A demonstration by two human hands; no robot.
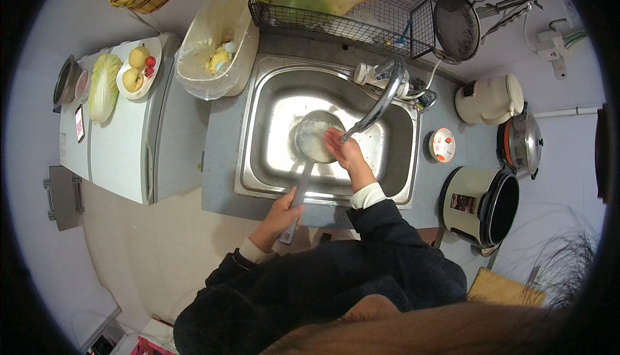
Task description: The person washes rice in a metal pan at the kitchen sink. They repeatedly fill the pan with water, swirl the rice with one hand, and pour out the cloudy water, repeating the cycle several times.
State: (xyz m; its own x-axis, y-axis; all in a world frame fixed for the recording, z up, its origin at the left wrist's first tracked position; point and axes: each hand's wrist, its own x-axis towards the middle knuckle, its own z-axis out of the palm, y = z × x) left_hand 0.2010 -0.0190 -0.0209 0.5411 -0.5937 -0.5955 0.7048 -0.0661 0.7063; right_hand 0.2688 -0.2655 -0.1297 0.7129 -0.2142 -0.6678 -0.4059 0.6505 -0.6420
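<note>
A long-handled metal pan [299, 149] is inside the stainless steel sink [269, 166]. Whitish rice grains [314, 137], apparently in cloudy water, lie in its bowl. My left hand [282, 213] grips the grey handle [303, 185], which reaches over the sink's front rim. Over the right side of the pan, my right hand [346, 151] is held with its fingers extended and nothing in it. The curved chrome faucet [390, 91] ends just above that hand, close to the fingers. Whether water is running from it is hard to tell.
Left of the sink are a lined waste bin [244, 49] and a white refrigerator [121, 146] bearing a napa cabbage [104, 88] and a fruit plate [127, 92]. A wire basket [397, 30] holds radishes behind. A small bowl [442, 145] and an open cooker [467, 205] stand right.
</note>
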